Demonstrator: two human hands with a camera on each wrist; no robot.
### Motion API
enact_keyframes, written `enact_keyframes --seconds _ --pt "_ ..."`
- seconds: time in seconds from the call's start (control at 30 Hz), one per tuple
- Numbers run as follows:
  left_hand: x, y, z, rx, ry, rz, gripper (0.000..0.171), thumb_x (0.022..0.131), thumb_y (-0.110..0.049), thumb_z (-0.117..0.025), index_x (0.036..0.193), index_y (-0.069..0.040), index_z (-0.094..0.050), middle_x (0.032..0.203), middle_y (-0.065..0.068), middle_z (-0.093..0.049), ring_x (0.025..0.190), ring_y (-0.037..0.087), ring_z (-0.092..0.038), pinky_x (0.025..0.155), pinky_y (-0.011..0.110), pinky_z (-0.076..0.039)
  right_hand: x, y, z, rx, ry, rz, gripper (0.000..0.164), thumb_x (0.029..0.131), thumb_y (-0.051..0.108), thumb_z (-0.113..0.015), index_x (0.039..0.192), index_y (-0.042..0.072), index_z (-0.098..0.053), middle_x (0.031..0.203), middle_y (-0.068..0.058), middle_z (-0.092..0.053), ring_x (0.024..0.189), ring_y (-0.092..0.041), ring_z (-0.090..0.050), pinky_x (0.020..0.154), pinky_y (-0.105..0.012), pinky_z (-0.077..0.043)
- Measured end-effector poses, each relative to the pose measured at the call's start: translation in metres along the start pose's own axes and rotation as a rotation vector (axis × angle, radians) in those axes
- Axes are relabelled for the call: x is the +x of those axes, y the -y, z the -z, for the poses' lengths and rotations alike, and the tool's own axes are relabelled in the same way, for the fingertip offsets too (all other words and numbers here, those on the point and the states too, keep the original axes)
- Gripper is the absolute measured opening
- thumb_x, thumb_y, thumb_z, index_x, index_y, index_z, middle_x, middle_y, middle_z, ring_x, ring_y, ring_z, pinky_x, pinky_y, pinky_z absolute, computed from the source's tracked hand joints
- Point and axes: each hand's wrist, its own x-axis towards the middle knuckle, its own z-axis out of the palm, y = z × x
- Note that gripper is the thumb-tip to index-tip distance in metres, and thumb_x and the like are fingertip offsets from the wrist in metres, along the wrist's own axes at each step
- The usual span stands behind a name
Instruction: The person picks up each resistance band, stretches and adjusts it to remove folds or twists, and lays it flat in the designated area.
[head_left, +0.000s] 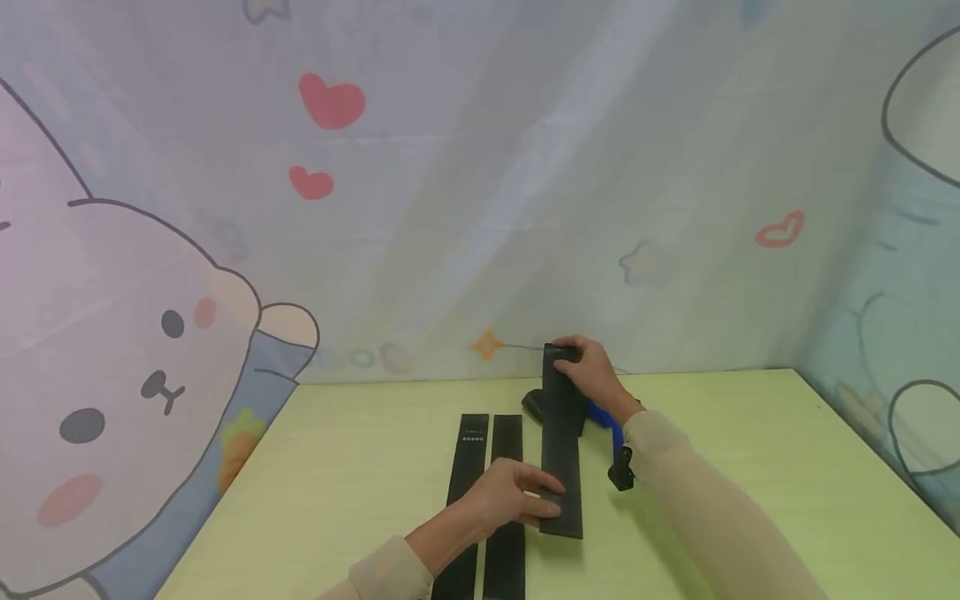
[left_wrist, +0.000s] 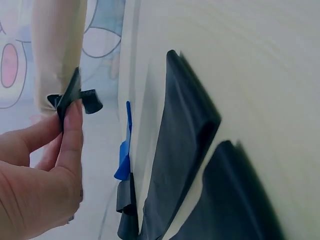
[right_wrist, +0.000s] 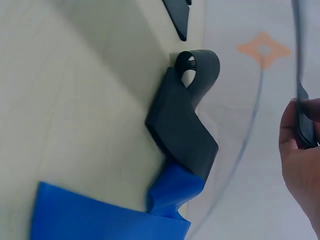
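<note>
A black resistance band, flat and strip-like, is held up off the table. My right hand pinches its upper end between thumb and fingers. Lower down, my left hand pinches the near end. In the left wrist view the left hand has the band's end between thumb and fingertips; the right wrist view shows the right hand gripping the band's thin edge. Two more black bands, one with printed marks and one plain, lie side by side, partly behind the left forearm.
Behind the held band lie a blue band and a bent, curled black band, near the table's back edge. A small black piece shows beside the right sleeve. A printed cloth backdrop stands behind the pale table.
</note>
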Motion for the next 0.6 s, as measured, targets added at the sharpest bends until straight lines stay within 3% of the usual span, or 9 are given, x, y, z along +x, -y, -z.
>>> enact_keyframes --seconds 0.23,0.4,0.6 --pt "-0.011 0.002 0.001 0.084 0.063 0.051 0.014 0.088 -0.003 -0.075 0.101 -0.002 -0.078 0.093 0.009 -0.075 0.069 0.017 -0.07 0.069 0.036 -0.06 -0.006 -0.008 -0.013 -0.18 0.088 0.014 0.027 0.091 0.005 -0.071 0.117 -0.001 -0.066 0.125 -0.018 -0.062 0.119 -0.036 -0.055 0.098 -0.051 -0.046" --pt "-0.013 0.007 -0.001 0.115 0.164 0.058 0.014 0.091 -0.008 -0.072 0.101 0.001 -0.078 0.09 0.01 -0.075 0.063 0.012 -0.067 0.065 0.034 -0.06 -0.011 -0.016 -0.022 -0.217 0.139 -0.007 0.021 0.087 0.004 -0.075 0.108 0.001 -0.07 0.116 -0.015 -0.066 0.114 -0.034 -0.058 0.097 -0.05 -0.047" --pt "-0.014 0.015 -0.006 0.13 0.291 0.11 0.014 0.092 -0.002 -0.068 0.101 0.003 -0.077 0.091 0.01 -0.075 0.061 0.009 -0.066 0.066 0.032 -0.06 -0.02 -0.018 -0.028 -0.197 0.339 -0.011 0.017 0.088 0.003 -0.073 0.105 0.002 -0.07 0.118 -0.014 -0.065 0.11 -0.031 -0.06 0.089 -0.045 -0.052"
